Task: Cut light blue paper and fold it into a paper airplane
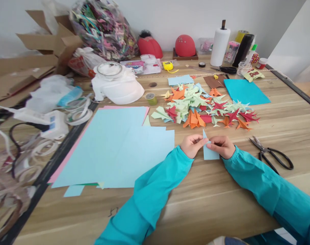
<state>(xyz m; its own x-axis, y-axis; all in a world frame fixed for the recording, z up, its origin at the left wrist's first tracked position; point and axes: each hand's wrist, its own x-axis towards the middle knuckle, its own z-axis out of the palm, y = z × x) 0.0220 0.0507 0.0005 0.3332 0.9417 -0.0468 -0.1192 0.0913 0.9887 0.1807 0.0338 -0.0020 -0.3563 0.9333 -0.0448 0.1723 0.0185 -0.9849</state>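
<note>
A small light blue piece of paper (210,153), folded to a point at its top, rests on the wooden table (211,204). My left hand (193,144) pinches its upper left edge with closed fingers. My right hand (221,145) pinches the upper right edge, fingers also closed. Both arms wear teal sleeves. Just beyond my hands lies a heap of folded paper shapes (201,109) in orange, red, green and blue.
Large light blue sheets (114,146) over pink ones lie to the left. Black scissors (272,154) lie at right, a teal sheet (245,91) beyond. Tape rolls (78,114), a white cap (119,86), cardboard boxes, a paper towel roll (219,46) and bottles line the back.
</note>
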